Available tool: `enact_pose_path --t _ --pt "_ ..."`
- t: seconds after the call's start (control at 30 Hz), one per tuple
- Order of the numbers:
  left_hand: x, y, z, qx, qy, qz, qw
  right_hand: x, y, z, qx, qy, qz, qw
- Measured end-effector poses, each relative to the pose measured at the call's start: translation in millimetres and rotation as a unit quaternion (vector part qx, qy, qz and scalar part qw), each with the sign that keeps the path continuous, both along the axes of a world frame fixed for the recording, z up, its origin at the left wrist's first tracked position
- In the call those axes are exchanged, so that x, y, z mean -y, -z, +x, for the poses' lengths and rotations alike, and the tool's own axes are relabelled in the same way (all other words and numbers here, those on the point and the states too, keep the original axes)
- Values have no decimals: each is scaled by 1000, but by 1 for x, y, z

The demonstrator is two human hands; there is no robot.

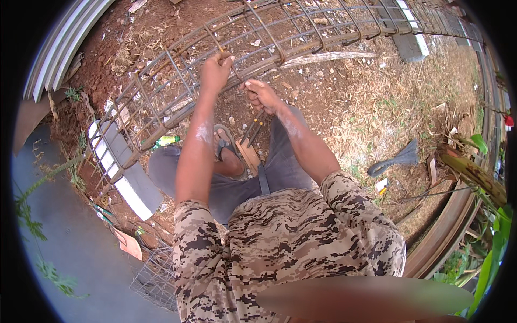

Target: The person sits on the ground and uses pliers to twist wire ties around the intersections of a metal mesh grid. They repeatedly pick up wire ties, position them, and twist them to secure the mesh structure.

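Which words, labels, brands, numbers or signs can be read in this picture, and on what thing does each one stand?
None: no word, brand, number or sign can be read here.
Green-and-yellow item by the left knee: any print is too small and blurred to read.
Camouflage shirt: pattern only, no lettering visible.
Steel bar cage: no lettering can be made out.
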State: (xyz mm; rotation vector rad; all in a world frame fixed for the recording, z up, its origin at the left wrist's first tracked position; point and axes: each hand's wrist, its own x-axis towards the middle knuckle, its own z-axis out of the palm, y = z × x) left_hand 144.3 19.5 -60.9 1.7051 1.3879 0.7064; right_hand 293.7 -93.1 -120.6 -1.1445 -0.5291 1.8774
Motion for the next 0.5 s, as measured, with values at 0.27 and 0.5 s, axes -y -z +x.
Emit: enact_pose_path --t 0.27,0.5 --pt "-9 -5 4 -17 -29 -4 999 -8 6 1 262 -67 87 959" --pt "-13 -6 -8 96 16 -1 995 -21 5 -4 530 -140 213 808"
